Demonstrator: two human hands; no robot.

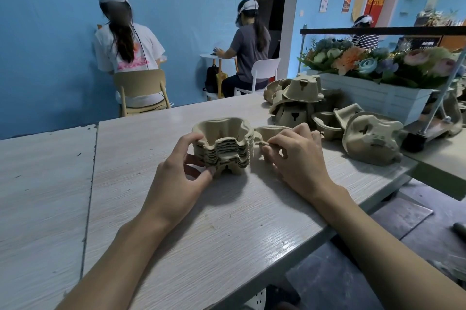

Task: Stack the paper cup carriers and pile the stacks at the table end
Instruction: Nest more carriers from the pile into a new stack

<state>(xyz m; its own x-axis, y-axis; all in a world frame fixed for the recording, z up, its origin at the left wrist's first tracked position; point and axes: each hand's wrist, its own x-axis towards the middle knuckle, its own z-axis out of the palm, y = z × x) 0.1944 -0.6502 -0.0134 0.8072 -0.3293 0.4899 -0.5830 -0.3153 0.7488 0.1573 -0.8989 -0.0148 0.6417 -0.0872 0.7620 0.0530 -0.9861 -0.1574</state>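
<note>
The left hand grips the near left corner of the stack of carriers, fingers curled against the layered rims. The right hand pinches the rim at the stack's right end. Pressing evenly from both ends should seat the layers squarely. The stack stands on the surface, whose edge drops away just beside the right wrist, with open room to the left. Beyond, loose carriers lie heaped beside a flower planter.
</note>
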